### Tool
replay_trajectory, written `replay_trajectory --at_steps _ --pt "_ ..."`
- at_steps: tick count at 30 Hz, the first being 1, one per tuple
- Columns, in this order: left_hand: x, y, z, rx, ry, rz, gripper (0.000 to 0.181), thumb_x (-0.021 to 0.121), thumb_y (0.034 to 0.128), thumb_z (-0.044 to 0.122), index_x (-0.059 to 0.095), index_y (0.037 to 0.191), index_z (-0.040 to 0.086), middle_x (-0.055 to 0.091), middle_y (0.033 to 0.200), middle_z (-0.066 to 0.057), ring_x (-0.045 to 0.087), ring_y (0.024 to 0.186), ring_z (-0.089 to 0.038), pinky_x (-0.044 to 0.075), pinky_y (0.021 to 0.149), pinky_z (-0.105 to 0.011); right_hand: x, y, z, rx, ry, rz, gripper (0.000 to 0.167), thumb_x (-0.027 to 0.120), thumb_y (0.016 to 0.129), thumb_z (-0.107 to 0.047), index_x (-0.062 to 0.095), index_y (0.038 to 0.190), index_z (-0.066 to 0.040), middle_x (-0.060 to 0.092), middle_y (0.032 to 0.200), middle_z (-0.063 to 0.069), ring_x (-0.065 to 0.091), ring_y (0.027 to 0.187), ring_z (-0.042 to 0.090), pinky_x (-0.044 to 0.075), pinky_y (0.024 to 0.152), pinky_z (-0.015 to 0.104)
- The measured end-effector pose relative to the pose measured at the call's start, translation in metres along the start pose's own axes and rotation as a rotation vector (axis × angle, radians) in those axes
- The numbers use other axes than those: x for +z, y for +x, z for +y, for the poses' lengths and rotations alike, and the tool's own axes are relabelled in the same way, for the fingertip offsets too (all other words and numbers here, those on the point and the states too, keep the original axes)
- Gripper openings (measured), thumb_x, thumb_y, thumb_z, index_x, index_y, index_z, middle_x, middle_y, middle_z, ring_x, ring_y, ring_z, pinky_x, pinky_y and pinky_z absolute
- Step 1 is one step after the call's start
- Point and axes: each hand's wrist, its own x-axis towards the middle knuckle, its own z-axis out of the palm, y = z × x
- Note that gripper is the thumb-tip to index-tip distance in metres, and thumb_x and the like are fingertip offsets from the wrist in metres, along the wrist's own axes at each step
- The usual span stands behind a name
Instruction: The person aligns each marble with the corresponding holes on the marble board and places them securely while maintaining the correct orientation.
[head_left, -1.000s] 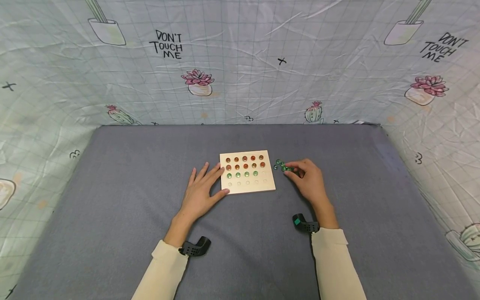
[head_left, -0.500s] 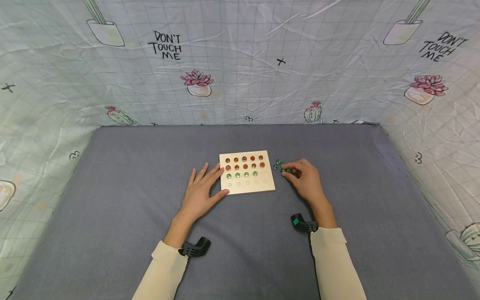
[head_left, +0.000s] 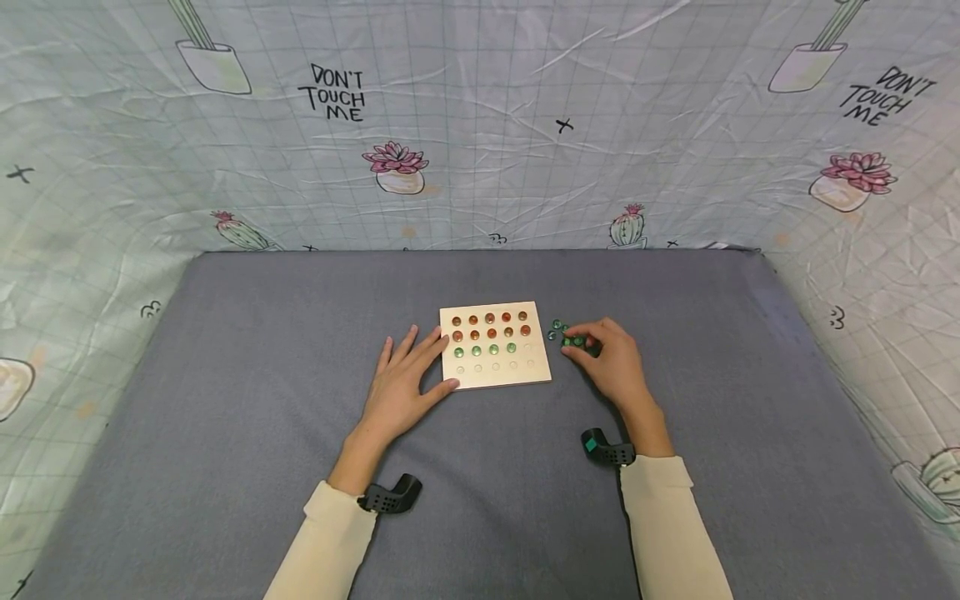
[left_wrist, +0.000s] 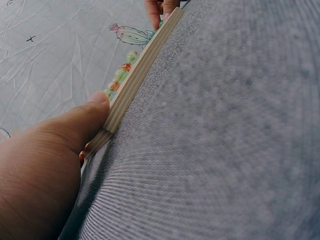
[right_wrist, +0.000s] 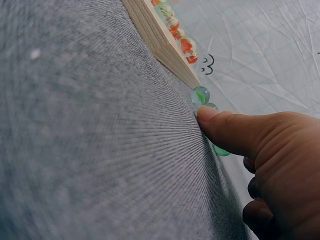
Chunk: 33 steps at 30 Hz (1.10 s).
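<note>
Left hand (head_left: 401,398), left of centre, fingers spread against the one board (head_left: 486,359) mid-frame; a nudge there could jolt seated marbles (head_left: 491,333) out. Right hand (head_left: 617,362), right of centre, bent over loose marbles (head_left: 557,324), no telling whether it grips one; a clumsy pinch might send some rolling. Board, near to far: six bare hollows (head_left: 496,367), four green marbles (head_left: 493,349), ten red marbles (head_left: 490,318); loose ones part-hidden, uncounted.

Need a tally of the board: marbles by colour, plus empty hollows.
Orange marbles: 10
Green marbles: 4
Empty hollows: 6
Total on the board: 20 places, 14 filled
Loose marbles by the right hand left out: partly hidden.
</note>
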Motion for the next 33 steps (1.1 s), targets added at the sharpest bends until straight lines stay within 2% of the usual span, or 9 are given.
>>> replay_trajectory --at_steps 9,18,21,26,33 --pt "0.000 0.000 -0.001 -0.003 0.005 -0.004 0.069 0.064 0.0879 0.050 0.044 0.146 0.018 0.039 0.149 -0.002 0.020 0.143 -0.029 0.003 0.116 -0.051 -0.001 0.000 -0.002 0.005 -0.024 -0.011 0.022 0.082 0.076 -0.013 0.077 0.096 -0.008 0.049 0.074 0.004 0.038 0.068 0.018 0.032 0.058 0.032" --pt "0.000 0.001 -0.001 -0.002 0.003 -0.007 0.069 0.064 0.0880 0.050 0.045 0.145 0.018 0.039 0.149 -0.001 0.020 0.143 -0.028 0.003 0.116 -0.051 -0.003 0.002 -0.005 -0.014 0.003 0.017 0.022 0.082 0.076 -0.013 0.075 0.096 -0.008 0.064 0.087 0.008 0.053 0.078 0.024 0.042 0.066 0.038" --pt "0.000 0.000 -0.001 -0.002 0.003 -0.006 0.069 0.064 0.0879 0.050 0.045 0.145 0.018 0.039 0.149 -0.001 0.020 0.143 -0.029 0.002 0.116 -0.051 -0.004 0.002 -0.008 0.010 0.015 0.017 0.022 0.082 0.076 -0.013 0.076 0.096 -0.008 0.063 0.082 0.007 0.054 0.074 0.022 0.043 0.063 0.036" --pt "0.001 0.000 -0.001 -0.003 0.007 -0.004 0.069 0.064 0.0879 0.050 0.045 0.145 0.017 0.039 0.149 -0.002 0.021 0.143 -0.029 0.003 0.116 -0.051 -0.004 0.001 -0.012 0.021 0.021 0.020 0.021 0.081 0.077 -0.014 0.076 0.097 -0.009 0.058 0.072 0.004 0.048 0.062 0.018 0.037 0.053 0.031" --pt "0.002 0.000 -0.002 0.001 0.009 0.002 0.069 0.064 0.0875 0.050 0.045 0.145 0.017 0.039 0.150 -0.002 0.020 0.143 -0.029 0.003 0.116 -0.052 -0.003 0.002 -0.016 0.004 0.057 0.017 0.021 0.081 0.078 -0.014 0.074 0.097 -0.009 0.058 0.073 0.003 0.048 0.064 0.018 0.036 0.054 0.030"
